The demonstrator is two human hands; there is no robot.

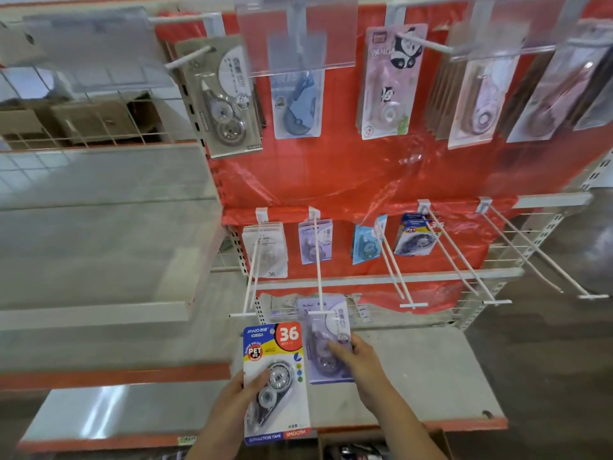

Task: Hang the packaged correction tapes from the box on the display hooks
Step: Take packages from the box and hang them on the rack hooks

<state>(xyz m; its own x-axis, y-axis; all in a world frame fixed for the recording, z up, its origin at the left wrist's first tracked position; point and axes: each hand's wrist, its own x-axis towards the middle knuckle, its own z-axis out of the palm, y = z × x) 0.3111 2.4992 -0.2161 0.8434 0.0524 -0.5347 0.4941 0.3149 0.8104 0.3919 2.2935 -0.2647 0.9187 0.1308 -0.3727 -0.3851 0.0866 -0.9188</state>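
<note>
Lilac pack (326,340) meets hook tip (321,313); right bare.

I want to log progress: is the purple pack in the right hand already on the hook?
Cannot tell. The right hand grips the purple pack at the hook tip, which overlaps its top.

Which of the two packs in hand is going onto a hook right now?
The pale purple pack in the right hand, at the hook; the left hand holds the blue-and-yellow "36" pack lower.
</note>
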